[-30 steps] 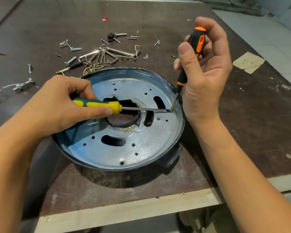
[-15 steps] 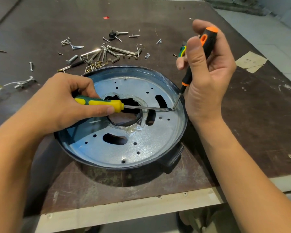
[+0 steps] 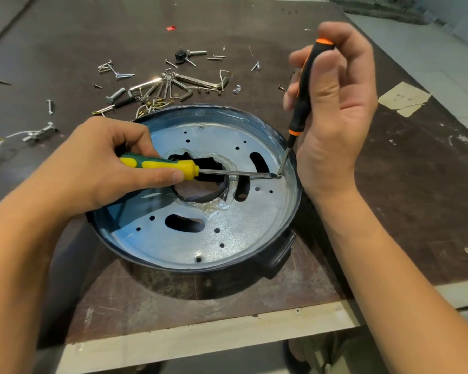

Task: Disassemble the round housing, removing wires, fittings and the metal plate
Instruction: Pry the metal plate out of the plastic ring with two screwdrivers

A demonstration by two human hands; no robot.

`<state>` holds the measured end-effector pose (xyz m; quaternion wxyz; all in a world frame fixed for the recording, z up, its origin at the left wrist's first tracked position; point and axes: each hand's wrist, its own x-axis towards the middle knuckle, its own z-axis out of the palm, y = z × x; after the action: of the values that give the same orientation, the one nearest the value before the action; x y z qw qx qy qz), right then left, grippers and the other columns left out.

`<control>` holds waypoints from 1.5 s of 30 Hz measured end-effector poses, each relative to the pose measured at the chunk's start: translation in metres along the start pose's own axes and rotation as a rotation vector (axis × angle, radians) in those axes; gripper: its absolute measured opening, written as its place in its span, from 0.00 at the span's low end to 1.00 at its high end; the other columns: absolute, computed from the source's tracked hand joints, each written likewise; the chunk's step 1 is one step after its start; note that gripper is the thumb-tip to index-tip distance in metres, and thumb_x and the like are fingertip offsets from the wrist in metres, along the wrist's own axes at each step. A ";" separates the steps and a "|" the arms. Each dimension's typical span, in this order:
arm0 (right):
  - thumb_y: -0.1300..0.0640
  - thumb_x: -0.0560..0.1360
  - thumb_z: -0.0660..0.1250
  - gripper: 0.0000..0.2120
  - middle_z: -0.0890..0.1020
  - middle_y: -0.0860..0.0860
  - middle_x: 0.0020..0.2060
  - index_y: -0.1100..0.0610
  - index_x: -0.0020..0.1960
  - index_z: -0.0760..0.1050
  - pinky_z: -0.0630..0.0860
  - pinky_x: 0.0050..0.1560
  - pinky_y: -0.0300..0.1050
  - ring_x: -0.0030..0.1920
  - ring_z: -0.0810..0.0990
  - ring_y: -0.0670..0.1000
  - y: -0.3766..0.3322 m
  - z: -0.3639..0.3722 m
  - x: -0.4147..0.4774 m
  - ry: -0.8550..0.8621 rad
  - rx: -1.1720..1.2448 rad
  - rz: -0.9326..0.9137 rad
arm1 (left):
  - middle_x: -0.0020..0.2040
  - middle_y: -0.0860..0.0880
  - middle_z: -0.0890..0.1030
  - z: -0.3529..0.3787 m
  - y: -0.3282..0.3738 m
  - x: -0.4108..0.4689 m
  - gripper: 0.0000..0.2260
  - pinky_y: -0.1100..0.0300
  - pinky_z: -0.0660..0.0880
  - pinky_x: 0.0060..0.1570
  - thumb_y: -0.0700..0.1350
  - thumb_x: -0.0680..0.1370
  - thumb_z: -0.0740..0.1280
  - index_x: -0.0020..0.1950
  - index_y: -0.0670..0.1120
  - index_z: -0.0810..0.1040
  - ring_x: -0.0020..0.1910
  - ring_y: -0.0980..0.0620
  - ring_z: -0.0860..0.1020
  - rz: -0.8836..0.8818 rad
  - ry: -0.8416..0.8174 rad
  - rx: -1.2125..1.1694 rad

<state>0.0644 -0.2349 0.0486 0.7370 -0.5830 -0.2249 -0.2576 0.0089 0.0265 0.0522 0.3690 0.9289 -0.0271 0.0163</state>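
The round dark housing (image 3: 274, 259) lies on the brown table with a shiny metal plate (image 3: 243, 225) seated inside it. My left hand (image 3: 97, 168) grips a yellow and green screwdriver (image 3: 162, 164) laid flat across the plate's central hole. My right hand (image 3: 335, 114) holds a black and orange screwdriver (image 3: 304, 85) almost upright. Both tips meet at the plate's right edge, close to the housing wall.
Loose screws, bolts, hex keys and brass terminals (image 3: 170, 85) are scattered on the table behind the housing. A white wire with a metal fitting (image 3: 35, 134) lies at the left. Tape patches (image 3: 403, 99) sit at the right. The table's pale front edge (image 3: 200, 336) is near.
My right hand has swung the top of the black and orange screwdriver to the right, and its tip has stayed at the plate's right edge. The left hand and its screwdriver have held still.
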 end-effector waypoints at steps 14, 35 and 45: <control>0.68 0.81 0.66 0.13 0.72 0.60 0.44 0.65 0.64 0.71 0.74 0.43 0.63 0.40 0.70 0.68 0.001 0.000 -0.002 0.040 -0.060 -0.051 | 0.34 0.53 0.80 0.000 0.000 0.000 0.28 0.49 0.78 0.36 0.78 0.56 0.71 0.40 0.56 0.82 0.34 0.52 0.77 0.015 0.000 0.003; 0.66 0.82 0.65 0.12 0.74 0.54 0.45 0.63 0.64 0.72 0.76 0.44 0.61 0.44 0.71 0.59 0.003 -0.002 -0.001 0.079 -0.024 -0.029 | 0.34 0.55 0.81 0.000 -0.003 0.001 0.27 0.54 0.76 0.34 0.77 0.57 0.73 0.39 0.56 0.82 0.32 0.56 0.77 0.031 0.006 -0.017; 0.65 0.83 0.60 0.11 0.73 0.59 0.45 0.66 0.65 0.71 0.74 0.44 0.54 0.43 0.72 0.59 0.000 -0.001 -0.002 0.098 -0.002 0.003 | 0.34 0.55 0.81 0.000 -0.002 0.001 0.27 0.55 0.75 0.33 0.77 0.57 0.72 0.40 0.56 0.82 0.33 0.56 0.77 0.023 0.004 0.001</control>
<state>0.0625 -0.2354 0.0470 0.7468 -0.5707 -0.1873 -0.2853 0.0103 0.0280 0.0505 0.3682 0.9287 -0.0368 0.0222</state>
